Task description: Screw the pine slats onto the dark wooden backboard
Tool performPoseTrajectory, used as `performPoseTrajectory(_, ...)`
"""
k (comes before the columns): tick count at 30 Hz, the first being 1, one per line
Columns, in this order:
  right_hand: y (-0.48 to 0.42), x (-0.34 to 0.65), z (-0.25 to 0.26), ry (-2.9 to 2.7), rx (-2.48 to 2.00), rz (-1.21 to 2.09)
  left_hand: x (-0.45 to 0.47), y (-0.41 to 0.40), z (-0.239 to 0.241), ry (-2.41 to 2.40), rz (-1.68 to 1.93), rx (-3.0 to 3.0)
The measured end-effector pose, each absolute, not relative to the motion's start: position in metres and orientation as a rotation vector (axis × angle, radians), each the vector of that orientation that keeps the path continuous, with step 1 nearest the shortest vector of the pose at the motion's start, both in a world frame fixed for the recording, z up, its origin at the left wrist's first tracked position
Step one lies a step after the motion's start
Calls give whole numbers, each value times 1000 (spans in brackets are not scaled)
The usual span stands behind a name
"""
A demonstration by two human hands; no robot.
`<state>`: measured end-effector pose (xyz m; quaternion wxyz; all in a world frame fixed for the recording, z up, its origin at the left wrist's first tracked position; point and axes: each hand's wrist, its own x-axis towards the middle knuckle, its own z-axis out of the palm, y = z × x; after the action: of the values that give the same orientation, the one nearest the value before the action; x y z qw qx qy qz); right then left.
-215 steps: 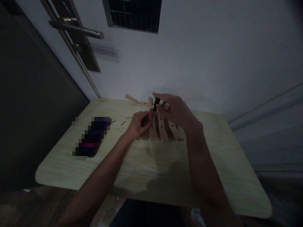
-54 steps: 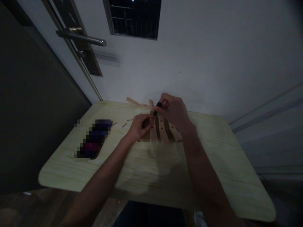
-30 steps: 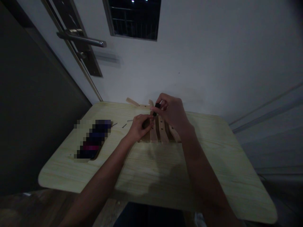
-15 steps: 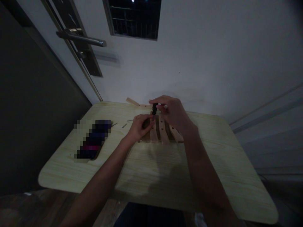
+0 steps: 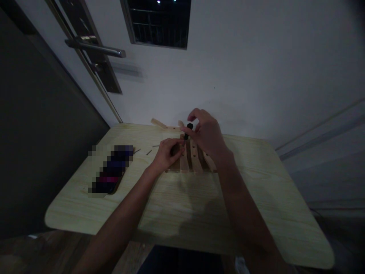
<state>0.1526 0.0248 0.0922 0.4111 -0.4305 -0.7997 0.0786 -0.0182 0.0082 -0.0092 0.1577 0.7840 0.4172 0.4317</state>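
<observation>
Currently, right hand (image 5: pixel 207 134) is poised, index lifted, thumb set against black tool (image 5: pixel 189 125) (full grip can't be told); leftmost wooden strip (image 5: pixel 184 163) below is touched by left hand (image 5: pixel 167 153), pinch unclear; screws (image 5: pixel 149 152) and phone (image 5: pixel 114 163) are laid left on table (image 5: pixel 76 211).

The tabletop (image 5: pixel 273 198) lies free rightward; a phone (image 5: pixel 111 169) obstructs leftward.

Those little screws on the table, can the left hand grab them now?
Probably yes: the loose screws lie just beside the left hand, with nothing visible between. It is busy at a wooden piece, though, so would likely leave that first.
</observation>
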Motion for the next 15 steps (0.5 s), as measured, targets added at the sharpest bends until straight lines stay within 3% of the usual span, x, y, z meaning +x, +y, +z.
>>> performPoseTrajectory(6, 22, 159, 100, -2176, -862, 393, -17, 8, -8, 1189, 1240, 2233)
performPoseTrajectory(15, 24, 163, 97, -2115, -979, 291, -18, 10, -12, 1174, 1241, 2244)
